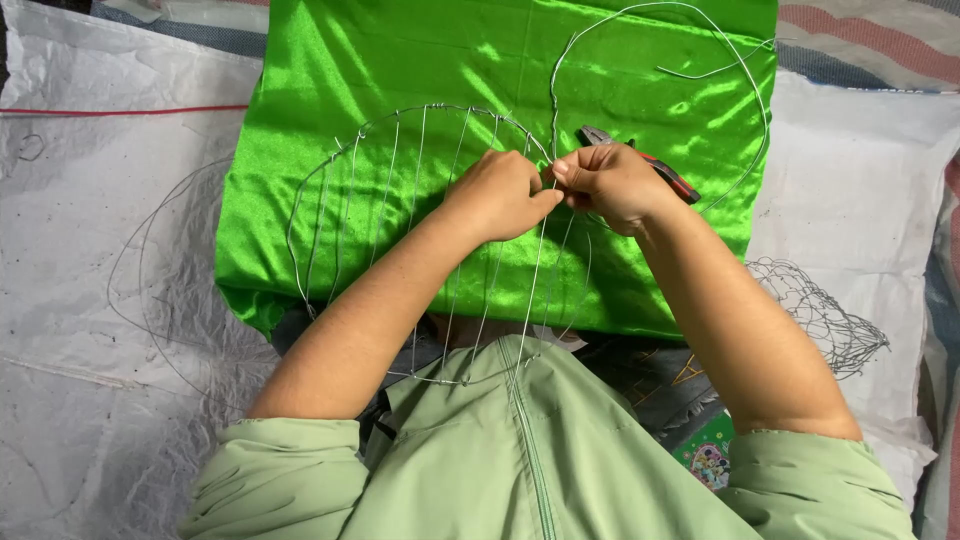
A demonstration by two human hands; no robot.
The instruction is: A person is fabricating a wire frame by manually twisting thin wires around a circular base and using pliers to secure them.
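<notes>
Wire frame (400,200): rounded outline with upright ribs, lying on the green satin cloth (330,60) over the person's lap.
Left hand (497,193): fingers closed, pinching the frame's upper rim.
Right hand (610,183): closed on red-handled pliers (668,176) and, it seems, the loose wire (690,30); the exact pinch is hidden.
Handling: probably light, springy, easily bent; ends sharp.
Hold: best taken at the rim where ribs join, not mid-rib.
Nearby: wire mesh (820,320) on white sacking (80,250).
</notes>
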